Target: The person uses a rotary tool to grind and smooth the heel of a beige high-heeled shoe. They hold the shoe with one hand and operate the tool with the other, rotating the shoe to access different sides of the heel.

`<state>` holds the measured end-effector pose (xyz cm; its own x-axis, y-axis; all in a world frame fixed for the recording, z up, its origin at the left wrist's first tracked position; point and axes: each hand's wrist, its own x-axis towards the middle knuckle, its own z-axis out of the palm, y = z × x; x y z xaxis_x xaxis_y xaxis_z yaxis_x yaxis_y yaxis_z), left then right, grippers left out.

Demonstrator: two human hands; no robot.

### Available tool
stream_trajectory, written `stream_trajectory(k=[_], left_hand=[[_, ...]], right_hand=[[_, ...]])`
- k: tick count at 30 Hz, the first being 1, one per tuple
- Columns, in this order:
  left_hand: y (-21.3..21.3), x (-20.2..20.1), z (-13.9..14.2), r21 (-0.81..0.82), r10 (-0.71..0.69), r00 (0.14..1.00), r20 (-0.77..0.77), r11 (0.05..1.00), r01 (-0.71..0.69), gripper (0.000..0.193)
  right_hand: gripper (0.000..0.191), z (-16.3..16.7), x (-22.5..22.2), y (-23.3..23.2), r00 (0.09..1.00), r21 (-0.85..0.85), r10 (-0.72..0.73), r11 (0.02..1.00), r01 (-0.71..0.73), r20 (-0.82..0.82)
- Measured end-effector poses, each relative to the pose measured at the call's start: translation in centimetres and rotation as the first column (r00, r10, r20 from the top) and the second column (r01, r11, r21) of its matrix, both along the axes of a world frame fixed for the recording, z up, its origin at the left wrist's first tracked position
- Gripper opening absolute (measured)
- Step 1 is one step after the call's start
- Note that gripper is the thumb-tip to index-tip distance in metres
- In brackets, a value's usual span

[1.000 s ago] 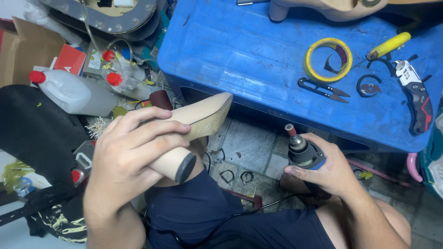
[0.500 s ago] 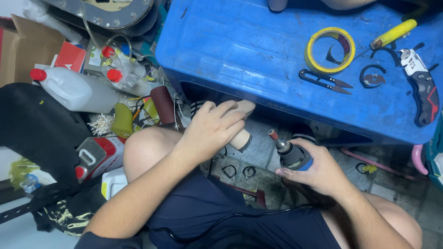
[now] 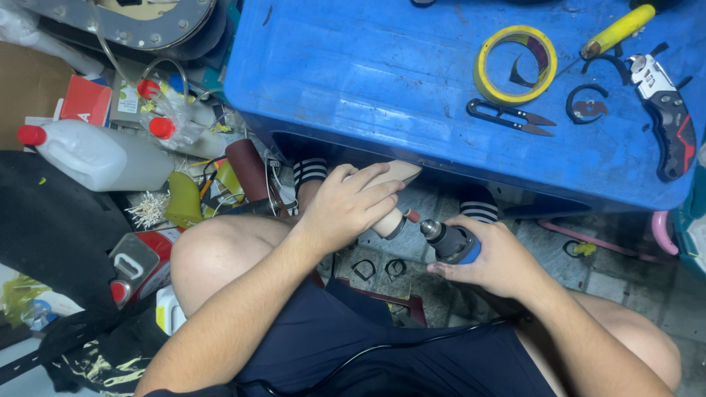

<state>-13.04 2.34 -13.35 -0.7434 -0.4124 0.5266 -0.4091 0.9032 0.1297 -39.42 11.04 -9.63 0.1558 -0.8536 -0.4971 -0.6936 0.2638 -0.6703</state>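
Left hand (image 3: 346,209) clasps a tan wooden piece (image 3: 393,198), its long axis running from 1 to 7 o'clock; right hand (image 3: 489,254) grips a rotary tool (image 3: 448,241) whose tip meets the piece's lower end from 4 o'clock.

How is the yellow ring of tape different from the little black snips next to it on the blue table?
The tape roll is round, yellow and hollow, while the snips are long, thin and black with pointed metal tips. The tape roll is also bigger and stands thicker off the blue table; the snips lie flat. A loose end curls inside the tape roll; the snips' blades look closed. Both rest untouched on the blue table, beside each other.
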Motion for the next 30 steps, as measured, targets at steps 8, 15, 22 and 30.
stream_trajectory(k=[8,15,22,30], left_hand=[[-2.6,2.6,-0.9,-0.007,0.066,0.997,-0.027,0.998,-0.067,0.012],[-1.9,3.9,-1.1,-0.017,0.093,0.996,-0.019,0.996,-0.093,0.013],[0.0,3.2,-1.4,-0.017,0.093,0.995,-0.022,0.995,-0.094,0.012],[-0.1,2.1,-1.5,0.000,0.096,0.995,-0.030,0.995,-0.096,0.013]], right_hand=[[0.074,-0.9,1.9,-3.4,0.999,0.019,0.047,0.999,-0.047,-0.016],[0.077,-1.0,3.4,-3.1,0.998,0.032,0.040,0.999,-0.038,-0.048],[0.079,-1.4,3.1,-1.5,0.994,0.064,0.053,0.997,-0.047,-0.098],[0.075,-1.9,1.8,-1.7,0.997,0.042,0.035,0.999,-0.032,-0.065]])
